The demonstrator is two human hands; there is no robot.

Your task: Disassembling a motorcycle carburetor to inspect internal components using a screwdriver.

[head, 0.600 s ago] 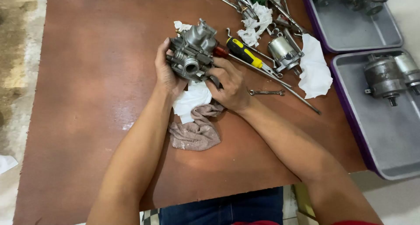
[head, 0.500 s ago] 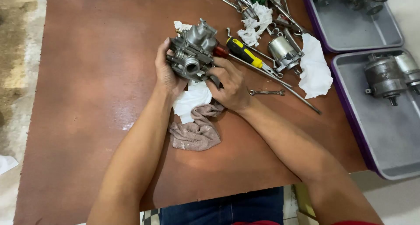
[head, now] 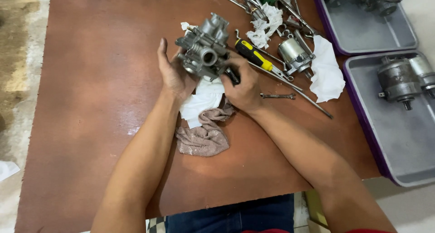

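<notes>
A grey metal carburettor (head: 205, 52) is held above the brown table (head: 90, 101), between both hands. My left hand (head: 174, 74) cups its left side from behind, fingers pointing up. My right hand (head: 242, 86) grips its lower right side, with a small black part showing at the fingers. Under the hands lie a white tissue (head: 201, 101) and a beige rag (head: 204, 135).
A yellow-and-black screwdriver (head: 256, 58), a small spanner (head: 277, 96), a long rod, a metal cylinder part (head: 294, 54) and white tissues (head: 328, 74) lie to the right. Two grey trays with purple rims (head: 362, 110) hold motor parts (head: 401, 81) at the table's right edge.
Both hands keep hold of the carburettor. It has shifted little, if at all.
</notes>
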